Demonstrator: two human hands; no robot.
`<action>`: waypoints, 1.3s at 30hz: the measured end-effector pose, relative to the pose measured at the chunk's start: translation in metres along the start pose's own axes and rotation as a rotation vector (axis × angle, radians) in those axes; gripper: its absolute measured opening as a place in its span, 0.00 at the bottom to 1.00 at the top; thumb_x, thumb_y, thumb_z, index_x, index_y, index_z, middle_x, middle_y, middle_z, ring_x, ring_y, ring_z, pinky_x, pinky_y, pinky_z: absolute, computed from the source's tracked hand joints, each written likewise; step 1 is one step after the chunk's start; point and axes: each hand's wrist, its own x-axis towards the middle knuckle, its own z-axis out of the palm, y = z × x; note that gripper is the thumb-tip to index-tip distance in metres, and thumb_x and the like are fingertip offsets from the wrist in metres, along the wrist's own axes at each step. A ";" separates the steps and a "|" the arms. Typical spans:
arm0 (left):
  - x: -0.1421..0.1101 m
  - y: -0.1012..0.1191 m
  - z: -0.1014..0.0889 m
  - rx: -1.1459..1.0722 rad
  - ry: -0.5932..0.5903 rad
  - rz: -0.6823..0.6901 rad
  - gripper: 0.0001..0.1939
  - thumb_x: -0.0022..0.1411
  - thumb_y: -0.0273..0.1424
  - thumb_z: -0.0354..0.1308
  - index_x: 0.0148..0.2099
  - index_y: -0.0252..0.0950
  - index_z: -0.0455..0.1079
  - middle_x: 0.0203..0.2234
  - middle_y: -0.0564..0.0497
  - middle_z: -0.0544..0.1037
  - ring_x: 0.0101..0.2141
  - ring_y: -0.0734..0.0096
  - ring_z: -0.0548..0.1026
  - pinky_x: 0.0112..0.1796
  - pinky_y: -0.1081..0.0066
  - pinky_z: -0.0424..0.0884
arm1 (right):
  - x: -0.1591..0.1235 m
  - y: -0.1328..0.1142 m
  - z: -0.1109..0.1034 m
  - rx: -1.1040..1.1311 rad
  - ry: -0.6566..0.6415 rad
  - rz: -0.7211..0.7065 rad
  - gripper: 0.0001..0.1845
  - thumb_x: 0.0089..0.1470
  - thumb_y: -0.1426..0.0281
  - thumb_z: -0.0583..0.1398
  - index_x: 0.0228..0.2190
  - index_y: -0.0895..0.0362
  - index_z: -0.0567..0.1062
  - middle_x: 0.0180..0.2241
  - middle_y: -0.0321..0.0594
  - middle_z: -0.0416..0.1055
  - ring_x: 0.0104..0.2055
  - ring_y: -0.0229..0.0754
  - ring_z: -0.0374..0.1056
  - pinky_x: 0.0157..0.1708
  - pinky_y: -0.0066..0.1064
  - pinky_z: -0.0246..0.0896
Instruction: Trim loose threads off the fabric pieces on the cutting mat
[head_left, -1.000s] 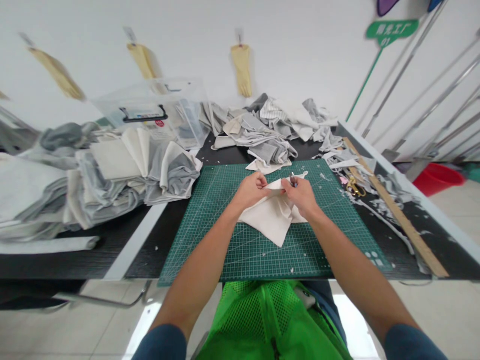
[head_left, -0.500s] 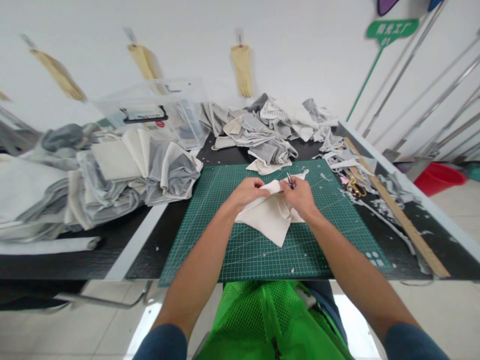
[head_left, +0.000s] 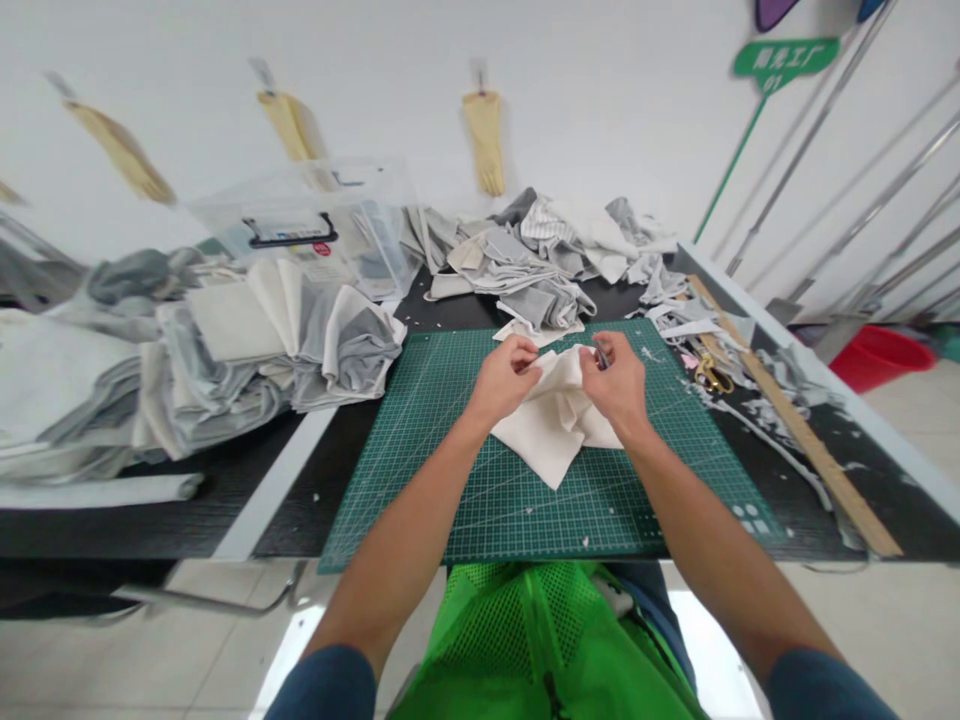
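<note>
A piece of cream cloth point(head_left: 546, 435) lies bunched on the green cutting mat point(head_left: 420, 430), one corner pointing toward me. My left hand point(head_left: 506, 382) pinches the upper left edge of this cloth between thumb and fingers. At the upper right edge, my right hand point(head_left: 616, 380) grips the cloth too. A small dark metal tool point(head_left: 602, 354) pokes out between the right thumb and fingers; its kind is mostly hidden by the hand. Between the two hands the cloth is lifted and creased.
Folded grey and cream cloths point(head_left: 247, 350) are heaped on the left, beside a clear plastic box point(head_left: 300, 235). More cloth pieces point(head_left: 540, 265) lie behind the mat. To the right are gold-handled scissors point(head_left: 711, 375), scraps and a wooden ruler point(head_left: 799, 425).
Both hands have moved slightly right and away from me, the right one further, with the cloth drawn along. The cloth's rolled upper edge now looks looser and more bunched.
</note>
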 end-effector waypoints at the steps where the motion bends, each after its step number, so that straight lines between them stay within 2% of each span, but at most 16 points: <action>1: -0.002 0.002 0.002 0.050 0.009 0.042 0.14 0.56 0.24 0.60 0.46 0.38 0.67 0.35 0.52 0.81 0.38 0.70 0.79 0.44 0.69 0.72 | 0.000 -0.002 -0.001 0.041 -0.030 -0.067 0.19 0.59 0.61 0.59 0.48 0.57 0.75 0.39 0.45 0.76 0.33 0.43 0.68 0.39 0.36 0.63; 4: -0.007 0.006 0.004 0.192 0.031 0.126 0.15 0.60 0.23 0.58 0.49 0.40 0.69 0.44 0.49 0.80 0.46 0.68 0.79 0.50 0.67 0.71 | -0.003 -0.006 -0.002 0.159 -0.216 -0.183 0.20 0.58 0.63 0.60 0.51 0.55 0.77 0.48 0.46 0.76 0.35 0.41 0.69 0.37 0.34 0.65; 6: -0.008 0.009 0.004 0.250 0.055 0.145 0.15 0.61 0.23 0.57 0.49 0.40 0.69 0.45 0.49 0.80 0.46 0.67 0.78 0.51 0.67 0.71 | -0.005 -0.008 -0.001 0.197 -0.306 -0.150 0.21 0.57 0.61 0.61 0.51 0.55 0.77 0.47 0.45 0.78 0.35 0.41 0.71 0.35 0.33 0.65; 8: -0.008 0.010 0.003 0.272 0.085 0.146 0.14 0.61 0.23 0.58 0.48 0.40 0.70 0.44 0.48 0.80 0.45 0.66 0.78 0.51 0.67 0.71 | -0.006 -0.008 0.001 0.202 -0.336 -0.111 0.20 0.57 0.59 0.62 0.48 0.55 0.78 0.43 0.43 0.79 0.35 0.41 0.71 0.36 0.32 0.65; 14: -0.006 0.009 0.003 0.219 0.072 0.096 0.17 0.58 0.25 0.61 0.50 0.39 0.72 0.41 0.49 0.80 0.41 0.67 0.77 0.47 0.68 0.71 | -0.009 -0.004 0.010 0.194 -0.273 -0.130 0.16 0.57 0.55 0.63 0.34 0.56 0.81 0.32 0.40 0.78 0.32 0.41 0.69 0.35 0.32 0.62; 17: -0.003 0.007 0.001 0.102 -0.013 0.051 0.17 0.55 0.26 0.61 0.48 0.36 0.74 0.38 0.50 0.80 0.38 0.68 0.77 0.44 0.69 0.72 | -0.011 -0.002 0.013 0.226 -0.238 -0.149 0.15 0.59 0.57 0.61 0.37 0.54 0.83 0.35 0.40 0.79 0.34 0.42 0.70 0.37 0.33 0.64; 20: 0.000 0.005 -0.006 0.004 -0.112 -0.030 0.08 0.57 0.29 0.59 0.38 0.35 0.77 0.33 0.51 0.80 0.37 0.68 0.76 0.41 0.69 0.71 | -0.012 0.000 0.012 0.209 -0.242 -0.170 0.16 0.61 0.59 0.60 0.42 0.54 0.83 0.37 0.41 0.79 0.36 0.42 0.71 0.39 0.33 0.65; 22: 0.002 0.004 -0.009 -0.032 -0.127 -0.061 0.08 0.58 0.33 0.59 0.32 0.35 0.76 0.31 0.51 0.79 0.35 0.68 0.76 0.39 0.69 0.71 | -0.011 0.000 0.011 0.184 -0.272 -0.188 0.16 0.62 0.62 0.59 0.44 0.54 0.83 0.36 0.41 0.78 0.36 0.42 0.70 0.40 0.33 0.65; 25: 0.003 0.003 -0.010 -0.098 -0.076 -0.056 0.09 0.54 0.36 0.64 0.33 0.35 0.74 0.30 0.51 0.78 0.33 0.70 0.74 0.37 0.70 0.70 | -0.010 -0.002 0.009 0.172 -0.289 -0.223 0.17 0.62 0.65 0.57 0.47 0.53 0.82 0.36 0.41 0.77 0.36 0.41 0.70 0.39 0.33 0.66; 28: 0.002 0.004 -0.005 -0.080 0.036 -0.027 0.08 0.52 0.32 0.65 0.32 0.35 0.70 0.28 0.53 0.76 0.30 0.73 0.72 0.35 0.72 0.68 | -0.010 -0.004 0.008 0.205 -0.265 -0.239 0.17 0.59 0.66 0.61 0.49 0.52 0.81 0.45 0.44 0.76 0.37 0.41 0.70 0.35 0.33 0.67; 30: 0.001 0.005 -0.002 -0.026 0.081 -0.002 0.07 0.52 0.30 0.64 0.30 0.36 0.67 0.28 0.53 0.76 0.30 0.74 0.72 0.34 0.73 0.67 | -0.010 -0.006 0.009 0.230 -0.249 -0.233 0.17 0.57 0.63 0.64 0.47 0.52 0.81 0.48 0.45 0.75 0.38 0.42 0.71 0.34 0.33 0.68; 35: -0.005 0.008 0.005 0.048 0.088 0.072 0.10 0.54 0.28 0.63 0.28 0.37 0.63 0.29 0.53 0.76 0.30 0.75 0.70 0.34 0.73 0.66 | -0.014 -0.013 0.011 0.310 -0.216 -0.203 0.10 0.58 0.60 0.65 0.35 0.52 0.83 0.39 0.42 0.79 0.39 0.43 0.72 0.39 0.35 0.68; 39: -0.006 0.011 0.004 0.019 0.050 0.099 0.06 0.56 0.31 0.64 0.34 0.36 0.70 0.30 0.52 0.77 0.30 0.74 0.71 0.34 0.73 0.67 | -0.015 -0.018 0.008 0.344 -0.211 -0.142 0.10 0.60 0.61 0.63 0.36 0.52 0.83 0.39 0.41 0.80 0.41 0.44 0.73 0.43 0.36 0.68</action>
